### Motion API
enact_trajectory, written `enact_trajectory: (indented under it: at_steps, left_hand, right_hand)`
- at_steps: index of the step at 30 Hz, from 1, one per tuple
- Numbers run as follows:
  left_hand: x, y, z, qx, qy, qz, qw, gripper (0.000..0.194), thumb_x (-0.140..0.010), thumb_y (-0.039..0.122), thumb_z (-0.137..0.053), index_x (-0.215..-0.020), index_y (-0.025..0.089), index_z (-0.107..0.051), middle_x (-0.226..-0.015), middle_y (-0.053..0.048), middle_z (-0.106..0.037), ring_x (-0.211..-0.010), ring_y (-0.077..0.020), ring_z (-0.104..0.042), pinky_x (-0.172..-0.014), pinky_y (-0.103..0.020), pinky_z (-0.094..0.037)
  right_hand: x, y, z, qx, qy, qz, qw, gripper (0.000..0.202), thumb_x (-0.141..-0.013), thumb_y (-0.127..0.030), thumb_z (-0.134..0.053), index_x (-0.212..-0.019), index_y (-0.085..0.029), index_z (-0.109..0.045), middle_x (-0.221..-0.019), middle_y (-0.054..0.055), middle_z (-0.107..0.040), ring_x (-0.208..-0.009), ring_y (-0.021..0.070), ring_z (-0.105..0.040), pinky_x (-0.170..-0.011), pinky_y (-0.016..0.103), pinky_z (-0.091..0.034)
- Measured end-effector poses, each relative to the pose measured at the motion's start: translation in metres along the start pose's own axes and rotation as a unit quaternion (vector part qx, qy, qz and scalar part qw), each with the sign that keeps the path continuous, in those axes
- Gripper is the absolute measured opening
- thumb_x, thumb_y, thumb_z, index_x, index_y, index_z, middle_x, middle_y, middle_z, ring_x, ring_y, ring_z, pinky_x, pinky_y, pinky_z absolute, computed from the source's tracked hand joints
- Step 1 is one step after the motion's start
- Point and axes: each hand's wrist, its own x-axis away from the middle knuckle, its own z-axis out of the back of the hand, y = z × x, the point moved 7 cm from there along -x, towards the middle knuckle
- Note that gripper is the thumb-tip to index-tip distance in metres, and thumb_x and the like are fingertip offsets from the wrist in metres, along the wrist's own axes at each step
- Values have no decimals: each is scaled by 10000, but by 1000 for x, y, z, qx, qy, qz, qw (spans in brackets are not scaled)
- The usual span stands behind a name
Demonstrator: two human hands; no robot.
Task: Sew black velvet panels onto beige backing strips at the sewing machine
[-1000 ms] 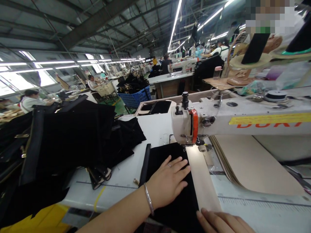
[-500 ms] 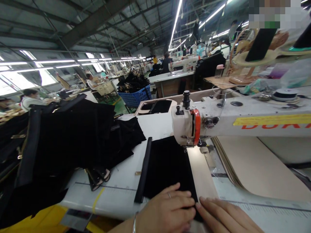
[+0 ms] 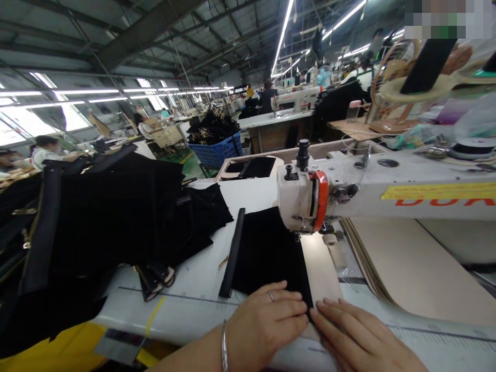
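A black fabric piece [image 3: 267,253] with a dark strip [image 3: 233,253] along its left side lies over a beige panel [image 3: 321,263]. Their far part is under the head of a white sewing machine [image 3: 296,199]. My left hand [image 3: 271,318], with a ring and a bracelet, lies flat on the near end of the fabric, fingers pointing right. Just right of it, my right hand [image 3: 356,330] rests with outstretched fingers on the beige panel, fingertips at the fabric's edge. A small metal zipper pull [image 3: 223,261] sticks out left of the strip.
Black fabric pieces [image 3: 112,217] are heaped on the left. Stacked beige panels [image 3: 411,263] lie under the machine arm on the right. A blue basket [image 3: 217,152] of black pieces stands beyond the table. Several people sit farther back; a fan [image 3: 403,93] stands at the upper right.
The fabric and beige panel have moved away from me, deeper past the machine head. Both hands have moved forward with them. The zipper pull has tilted.
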Motion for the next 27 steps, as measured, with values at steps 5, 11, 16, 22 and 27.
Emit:
enact_trajectory:
  at_steps: [5, 11, 16, 22, 27]
  left_hand:
    - [-10, -13, 0, -17, -4, 7, 1000, 252, -1002, 217, -411, -1164, 185, -601, -1263, 3, -638, -1240, -138, -522, -1172, -321, -281]
    - [-20, -28, 3, -45, -2, -2, 999, 262, -1004, 198, -394, -1143, 176, -616, -1252, -13, -641, -1224, -148, -533, -1146, -337, -325]
    - [-29, -41, 2, -59, -12, -15, 998, 258, -984, 175, -419, -1166, 168, -601, -1255, -30, -634, -1236, -138, -523, -1137, -342, -352]
    - [-39, -58, 1, -61, -21, -13, 998, 257, -954, 141, -461, -1175, 158, -592, -1264, -45, -628, -1246, -133, -519, -1136, -324, -359]
    - [-48, -72, 1, -41, -12, -10, 999, 259, -931, 93, -476, -1154, 147, -596, -1247, -52, -630, -1233, -147, -529, -1127, -329, -369]
  right_hand:
    - [-6, 8, -6, -11, -18, -32, 999, 393, -893, -257, -429, -1223, -181, -628, -1206, 40, -660, -1041, 193, -658, -805, 302, -594]
    - [-13, 23, -15, -58, -12, -118, 991, 383, -919, -324, -474, -1256, -188, -596, -1213, 46, -657, -1059, 200, -643, -833, 354, -590]
    - [-16, 33, -26, -97, -17, -157, 983, 396, -910, -321, -516, -1285, -201, -561, -1213, 48, -649, -1067, 204, -624, -863, 386, -577]
    - [-23, 46, -39, -121, -36, -196, 972, 389, -917, -329, -503, -1280, -198, -554, -1187, 55, -646, -1055, 212, -611, -880, 406, -564]
    - [-30, 57, -48, -133, -55, -198, 970, 380, -912, -339, -508, -1263, -206, -565, -1170, 58, -643, -1048, 215, -608, -908, 424, -547]
